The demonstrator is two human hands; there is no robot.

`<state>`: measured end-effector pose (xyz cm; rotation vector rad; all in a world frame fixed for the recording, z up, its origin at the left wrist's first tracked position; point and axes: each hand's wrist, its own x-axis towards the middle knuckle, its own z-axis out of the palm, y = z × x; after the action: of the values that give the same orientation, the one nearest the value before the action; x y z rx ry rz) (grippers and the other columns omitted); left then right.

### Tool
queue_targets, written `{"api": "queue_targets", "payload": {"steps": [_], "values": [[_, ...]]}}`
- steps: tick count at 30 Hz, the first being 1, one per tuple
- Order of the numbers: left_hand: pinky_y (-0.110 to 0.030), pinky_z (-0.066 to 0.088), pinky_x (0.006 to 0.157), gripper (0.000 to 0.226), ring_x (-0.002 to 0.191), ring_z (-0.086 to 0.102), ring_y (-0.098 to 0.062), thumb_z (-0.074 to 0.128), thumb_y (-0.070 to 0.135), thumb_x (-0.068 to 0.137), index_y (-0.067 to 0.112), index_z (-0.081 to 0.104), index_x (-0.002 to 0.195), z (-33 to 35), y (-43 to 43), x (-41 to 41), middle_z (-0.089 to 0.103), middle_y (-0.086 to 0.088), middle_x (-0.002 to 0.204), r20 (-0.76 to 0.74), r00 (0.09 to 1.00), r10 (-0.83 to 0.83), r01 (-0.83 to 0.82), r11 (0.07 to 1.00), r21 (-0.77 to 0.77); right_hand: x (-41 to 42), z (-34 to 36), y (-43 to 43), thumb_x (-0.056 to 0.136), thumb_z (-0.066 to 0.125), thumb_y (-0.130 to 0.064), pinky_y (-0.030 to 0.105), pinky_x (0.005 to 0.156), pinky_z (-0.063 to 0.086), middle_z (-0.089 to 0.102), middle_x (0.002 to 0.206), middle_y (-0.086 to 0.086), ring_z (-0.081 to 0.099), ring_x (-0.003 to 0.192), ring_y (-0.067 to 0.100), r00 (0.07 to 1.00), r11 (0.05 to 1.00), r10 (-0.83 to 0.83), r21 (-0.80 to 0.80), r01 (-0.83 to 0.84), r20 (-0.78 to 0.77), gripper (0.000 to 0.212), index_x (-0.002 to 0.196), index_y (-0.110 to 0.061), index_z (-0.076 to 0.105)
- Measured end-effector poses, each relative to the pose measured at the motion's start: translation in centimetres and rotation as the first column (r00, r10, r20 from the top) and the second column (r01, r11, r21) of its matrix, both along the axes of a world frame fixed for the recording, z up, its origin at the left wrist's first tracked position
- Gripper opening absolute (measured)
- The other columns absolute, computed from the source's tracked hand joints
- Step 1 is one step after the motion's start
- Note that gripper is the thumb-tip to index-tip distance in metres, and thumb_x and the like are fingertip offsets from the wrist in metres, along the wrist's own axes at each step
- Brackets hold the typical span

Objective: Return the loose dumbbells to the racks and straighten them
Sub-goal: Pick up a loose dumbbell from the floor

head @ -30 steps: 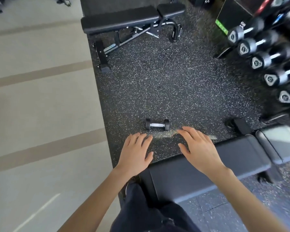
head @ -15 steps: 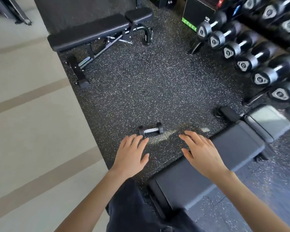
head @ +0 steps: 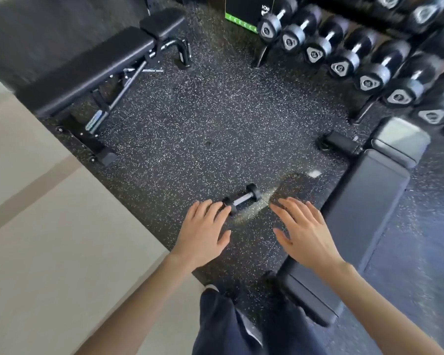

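Observation:
A small loose dumbbell [head: 242, 199] with black ends and a silver handle lies on the speckled rubber floor [head: 203, 129], angled up to the right. My left hand [head: 203, 233] hovers palm down with fingers spread, its fingertips overlapping the dumbbell's near left end. My right hand [head: 305, 231] is spread flat just right of the dumbbell and holds nothing. A rack of large black dumbbells [head: 344, 62] runs along the upper right.
A black adjustable bench [head: 92, 70] stands at upper left. A second padded bench [head: 362, 208] lies close on my right. A black box with green trim [head: 244, 14] sits at the top. Pale hard flooring [head: 49, 239] borders the mat on the left.
The view has swung, so the benches and rack shifted left and turned. The loose dumbbell now lies closer to my hands, my left fingertips reaching its end. Both hands stay spread.

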<state>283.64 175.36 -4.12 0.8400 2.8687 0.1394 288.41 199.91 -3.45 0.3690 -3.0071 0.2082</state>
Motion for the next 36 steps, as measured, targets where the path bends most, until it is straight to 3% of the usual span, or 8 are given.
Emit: {"api": "queue_targets", "payload": {"steps": [5, 12, 17, 23, 28, 31, 33, 36], "values": [[-0.047, 0.042, 0.102, 0.057, 0.118, 0.054, -0.028, 0.03, 0.046, 0.088, 0.016, 0.054, 0.129, -0.2, -1.7, -2.0, 0.06, -0.006, 0.126, 0.014, 1.0, -0.022, 0.021, 0.999, 0.031, -0.7, -0.4, -1.8, 0.08, 0.069, -0.031, 0.051, 0.104, 0.033, 0.054, 0.132, 0.006, 0.049, 0.124, 0.028, 0.998, 0.998, -0.051, 0.024, 0.05, 0.022, 0.054, 0.129, -0.018, 0.051], [-0.044, 0.043, 0.101, 0.054, 0.115, 0.056, -0.026, 0.033, 0.045, 0.086, 0.016, 0.058, 0.125, -0.7, -1.4, -7.4, 0.061, -0.005, 0.123, 0.013, 0.994, -0.111, 0.11, 0.994, 0.026, -5.6, -1.2, -2.0, 0.077, 0.072, -0.027, 0.051, 0.099, 0.04, 0.056, 0.129, 0.007, 0.054, 0.119, 0.027, 0.992, 0.992, -0.125, 0.024, 0.124, 0.028, 0.055, 0.128, -0.017, 0.052], [-0.045, 0.036, 0.107, 0.052, 0.123, 0.049, -0.026, 0.045, 0.042, 0.088, 0.017, 0.05, 0.134, -0.6, -0.8, -14.0, 0.056, -0.005, 0.131, 0.021, 0.985, -0.169, 0.17, 0.985, -0.027, -12.1, -2.3, -1.1, 0.077, 0.073, -0.025, 0.048, 0.098, 0.041, 0.055, 0.13, 0.006, 0.055, 0.116, 0.026, 0.98, 0.982, -0.19, -0.011, 0.191, 0.051, 0.054, 0.127, -0.017, 0.053], [-0.046, 0.028, 0.113, 0.056, 0.131, 0.042, -0.027, 0.032, 0.044, 0.092, 0.017, 0.042, 0.14, 0.7, 2.2, -22.5, 0.049, -0.005, 0.14, 0.05, 0.956, -0.288, 0.291, 0.955, -0.065, -17.8, -2.0, 1.1, 0.076, 0.073, -0.028, 0.044, 0.096, 0.044, 0.056, 0.129, 0.003, 0.057, 0.114, 0.024, 0.954, 0.954, -0.295, -0.039, 0.297, 0.046, 0.055, 0.127, -0.018, 0.054], [-0.045, 0.03, 0.11, 0.061, 0.127, 0.046, -0.027, 0.023, 0.044, 0.088, 0.016, 0.046, 0.137, -0.7, 5.4, -27.9, 0.053, -0.006, 0.136, 0.103, 0.896, -0.432, 0.439, 0.896, -0.06, -20.6, -2.7, 1.8, 0.078, 0.072, -0.027, 0.045, 0.094, 0.046, 0.057, 0.127, 0.004, 0.057, 0.113, 0.025, 0.919, 0.917, -0.392, -0.052, 0.394, 0.045, 0.053, 0.126, -0.018, 0.054], [-0.046, 0.025, 0.114, 0.055, 0.132, 0.039, -0.028, 0.031, 0.041, 0.092, 0.017, 0.041, 0.14, -2.5, 6.3, -31.0, 0.047, -0.006, 0.141, 0.163, 0.825, -0.542, 0.556, 0.829, -0.056, -22.2, -3.6, 1.5, 0.075, 0.075, -0.024, 0.045, 0.092, 0.047, 0.06, 0.124, 0.005, 0.059, 0.11, 0.025, 0.877, 0.875, -0.479, -0.062, 0.48, 0.032, 0.053, 0.124, -0.016, 0.055], [-0.045, 0.018, 0.116, 0.059, 0.136, 0.033, -0.027, 0.024, 0.044, 0.091, 0.018, 0.035, 0.143, -3.8, 6.4, -33.5, 0.042, -0.005, 0.145, 0.219, 0.766, -0.604, 0.63, 0.773, -0.071, -23.1, -4.7, 1.1, 0.073, 0.077, -0.022, 0.044, 0.091, 0.048, 0.061, 0.122, 0.004, 0.061, 0.108, 0.025, 0.843, 0.841, -0.537, -0.057, 0.537, 0.025, 0.053, 0.122, -0.016, 0.057], [-0.044, 0.022, 0.114, 0.066, 0.131, 0.04, -0.028, 0.017, 0.046, 0.086, 0.017, 0.042, 0.14, -5.7, 6.5, -37.0, 0.048, -0.006, 0.141, 0.225, 0.696, -0.681, 0.71, 0.701, -0.074, -24.3, -6.5, 0.1, 0.074, 0.076, -0.022, 0.044, 0.088, 0.049, 0.064, 0.119, 0.005, 0.063, 0.105, 0.024, 0.769, 0.766, -0.639, -0.061, 0.639, 0.028, 0.049, 0.119, -0.014, 0.06]]}}
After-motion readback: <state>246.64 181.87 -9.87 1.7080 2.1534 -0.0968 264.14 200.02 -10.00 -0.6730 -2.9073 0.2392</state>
